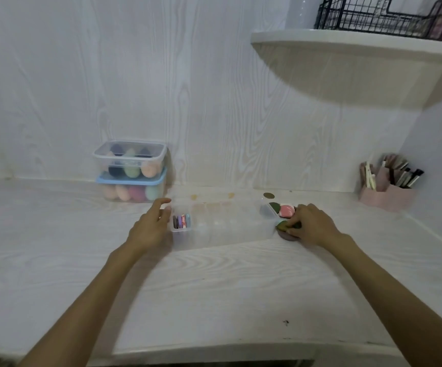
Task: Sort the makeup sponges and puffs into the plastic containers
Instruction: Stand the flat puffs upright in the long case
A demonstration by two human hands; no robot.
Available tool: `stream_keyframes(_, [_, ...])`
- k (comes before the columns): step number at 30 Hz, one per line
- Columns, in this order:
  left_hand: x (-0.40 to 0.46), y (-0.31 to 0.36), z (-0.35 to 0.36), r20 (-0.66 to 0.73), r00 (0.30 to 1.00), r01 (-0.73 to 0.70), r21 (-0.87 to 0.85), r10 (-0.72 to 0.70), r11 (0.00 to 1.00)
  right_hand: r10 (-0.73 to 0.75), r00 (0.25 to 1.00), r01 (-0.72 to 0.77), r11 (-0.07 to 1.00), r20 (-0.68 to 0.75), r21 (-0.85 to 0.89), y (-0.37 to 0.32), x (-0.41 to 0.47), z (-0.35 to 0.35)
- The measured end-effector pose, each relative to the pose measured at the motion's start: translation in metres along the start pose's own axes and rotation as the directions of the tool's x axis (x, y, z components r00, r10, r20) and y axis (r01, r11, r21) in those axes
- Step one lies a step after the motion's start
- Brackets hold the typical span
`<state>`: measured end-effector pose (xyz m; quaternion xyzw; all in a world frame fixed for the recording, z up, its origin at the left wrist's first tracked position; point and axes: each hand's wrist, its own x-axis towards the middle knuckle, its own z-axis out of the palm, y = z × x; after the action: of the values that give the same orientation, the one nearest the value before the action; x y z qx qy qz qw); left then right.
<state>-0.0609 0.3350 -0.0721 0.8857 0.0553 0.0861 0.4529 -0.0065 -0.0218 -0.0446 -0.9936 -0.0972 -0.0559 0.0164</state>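
A long clear plastic container [222, 226] lies across the middle of the counter. Several flat puffs [181, 221] stand on edge in its left end. My left hand [152, 226] rests against that left end with fingers spread, holding nothing. Beside the right end lies a small stack of round puffs [284, 229], green on top and a dark one beneath. My right hand [311, 225] is closed on the green one. Just behind is a small clear box [266, 211] holding a dark green and a pink puff [286, 210].
Two lidded containers [132, 170] filled with egg-shaped sponges are stacked against the back wall on the left. A pink organiser [386, 192] with brushes stands at the right corner. A shelf [360, 56] with a black wire basket hangs above right. A coin-like disc [268, 195] lies behind the small box.
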Motion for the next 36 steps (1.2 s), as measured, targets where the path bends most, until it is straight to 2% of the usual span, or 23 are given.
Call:
stream_keyframes(4, [0.003,-0.003,-0.018,-0.123,0.992,0.013,0.025,-0.01,1.0,0.089,0.995,-0.094,0.972,0.032,0.216,0.001,0.002,-0.017])
stream_keyframes(7, [0.005,0.001,-0.032,-0.16,0.987,-0.012,0.049,0.02,0.999,0.195,0.976,-0.149,0.928,-0.102,0.342,-0.009,-0.002,-0.043])
stream_keyframes(9, [0.005,0.007,-0.038,-0.187,0.981,-0.042,0.092,0.059,0.995,0.23,0.95,-0.12,0.893,-0.21,0.434,-0.028,-0.005,-0.063])
stream_keyframes(10, [0.004,0.012,-0.04,-0.201,0.976,-0.063,0.101,0.082,0.993,0.227,0.949,-0.087,0.854,-0.217,0.513,-0.043,-0.005,-0.073])
stream_keyframes(13, [0.005,0.025,-0.039,-0.234,0.957,-0.163,0.052,0.171,0.985,0.093,0.995,-0.025,0.651,-0.047,0.759,-0.101,-0.009,-0.089])
stream_keyframes(14, [0.004,0.028,-0.037,-0.224,0.952,-0.209,0.018,0.207,0.978,0.037,0.999,-0.019,0.65,-0.006,0.759,-0.119,-0.009,-0.088])
stream_keyframes(16, [0.004,0.028,-0.032,-0.168,0.943,-0.3,-0.047,0.289,0.953,-0.014,1.0,-0.002,0.725,0.018,0.689,-0.149,-0.005,-0.078])
stream_keyframes(20, [0.001,0.016,-0.026,-0.065,0.91,-0.411,-0.005,0.41,0.912,0.023,0.999,-0.038,0.811,0.034,0.583,-0.178,0.011,-0.05])
stream_keyframes(26, [0.007,0.005,-0.013,0.067,0.939,-0.341,0.07,0.336,0.938,0.101,0.992,-0.124,0.86,0.074,0.495,-0.196,0.019,-0.029])
stream_keyframes(33, [0.009,0.021,-0.008,0.175,0.968,-0.209,0.173,0.179,0.962,0.05,0.978,-0.162,0.793,0.201,0.588,-0.198,0.029,-0.024])
stream_keyframes(36, [0.009,0.027,-0.003,0.214,0.971,-0.15,0.183,0.11,0.972,0.068,0.954,-0.246,0.734,0.292,0.633,-0.193,0.032,-0.027])
